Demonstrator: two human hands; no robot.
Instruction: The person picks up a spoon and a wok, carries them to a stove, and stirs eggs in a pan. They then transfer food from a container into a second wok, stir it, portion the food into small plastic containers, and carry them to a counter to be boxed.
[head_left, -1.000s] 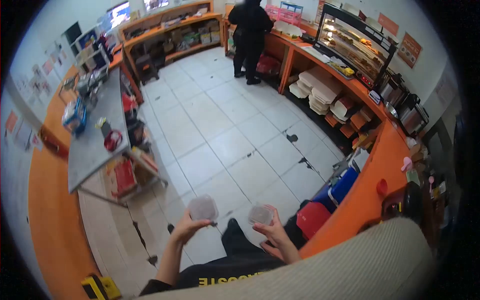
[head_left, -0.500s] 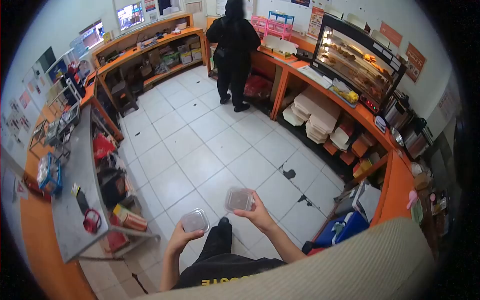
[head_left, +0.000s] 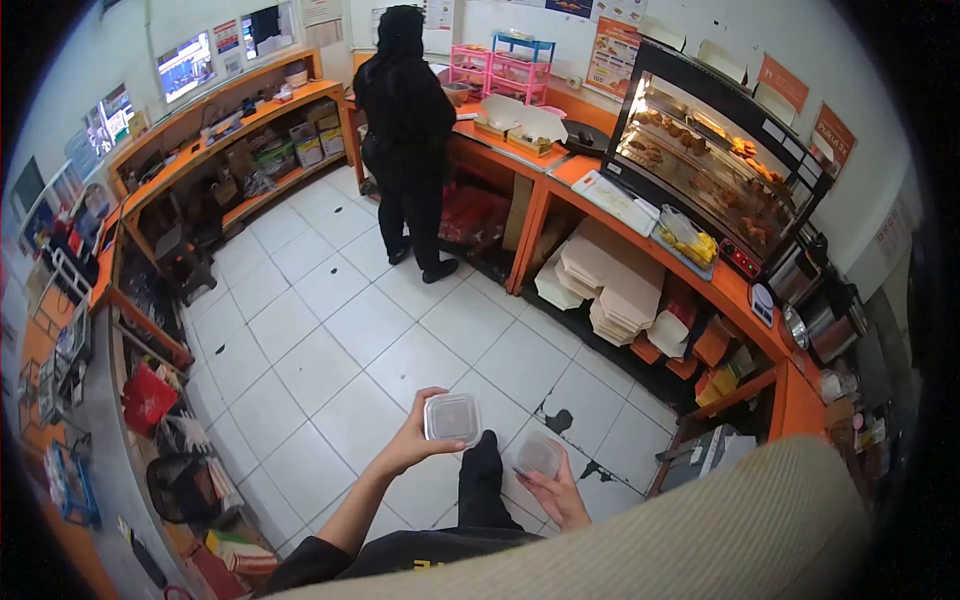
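My left hand [head_left: 412, 440] is closed on a square clear plastic container [head_left: 452, 418], thumb along its near edge and fingers behind its left side. To the right and a little lower, my right hand [head_left: 560, 492] holds a second clear plastic container [head_left: 539, 456] from its right and lower edge. The two containers are apart, both above the tiled floor. What is inside them cannot be made out.
A person in black [head_left: 405, 140] stands at the orange counter [head_left: 545, 180]. A lit food display case [head_left: 700, 150] stands on the right counter, above stacked cardboard boxes [head_left: 625, 285]. A metal table [head_left: 90, 440] runs along the left. White floor tiles [head_left: 330, 370] lie ahead.
The view has turned right and nearer the display counter. My left hand and its container have risen; my right hand and its container have moved right and lower. The other person has turned slightly.
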